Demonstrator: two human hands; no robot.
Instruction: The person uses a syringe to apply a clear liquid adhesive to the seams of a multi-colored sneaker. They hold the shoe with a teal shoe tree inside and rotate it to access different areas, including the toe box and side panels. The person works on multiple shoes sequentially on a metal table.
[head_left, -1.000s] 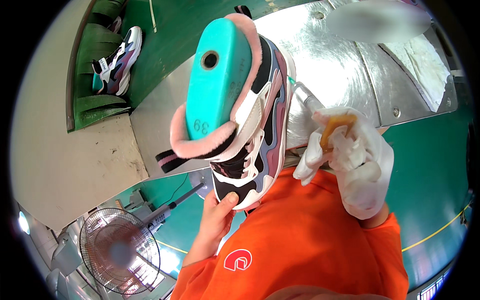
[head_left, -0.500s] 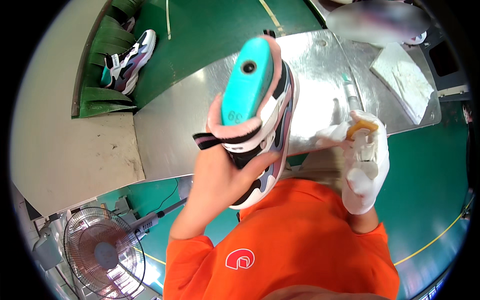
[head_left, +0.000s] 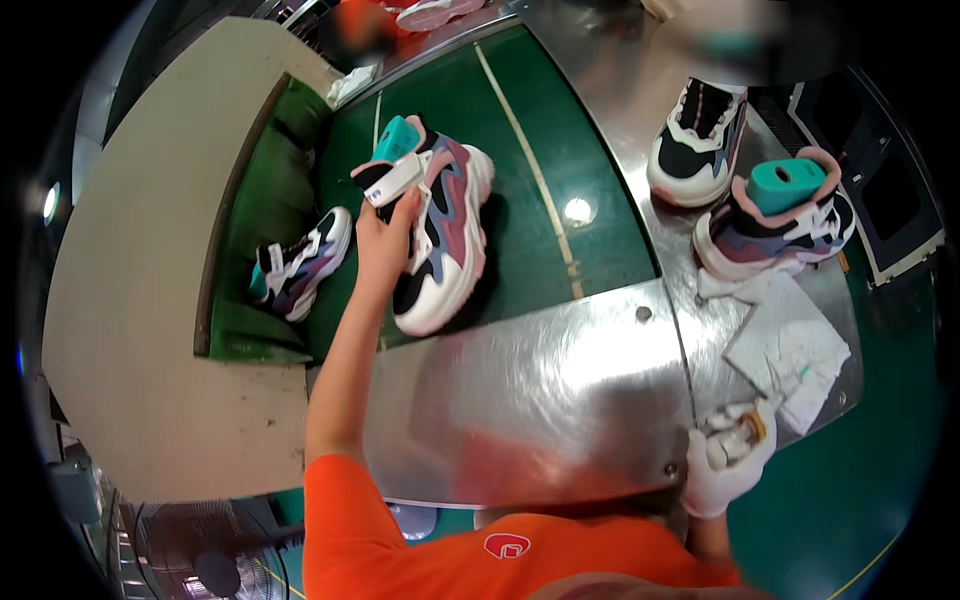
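Now the left hand (head_left: 385,240) grips 1 chunky sneaker (head_left: 435,235) on the far green belt (head_left: 540,150), seemingly setting it down; the gloved right hand (head_left: 728,462) pinches a brush (head_left: 745,432) near the steel table (head_left: 520,400).

sneaker (head_left: 440,235): smooth synthetic panels, glossy white sole
belt (head_left: 560,150), upper middle: matt green rubber
work plate (head_left: 530,400), centre: brushed shiny metal
right hand (head_left: 730,460): white cloth glove
rag (head_left: 790,350), right: crumpled white cloth

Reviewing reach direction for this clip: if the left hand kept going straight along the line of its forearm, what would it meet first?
The left hand grips a sneaker on a teal last. Beyond that, the line runs up over the green belt, which looks free as far as shown. Depth is unclear. The smaller sneaker lies off to its left.
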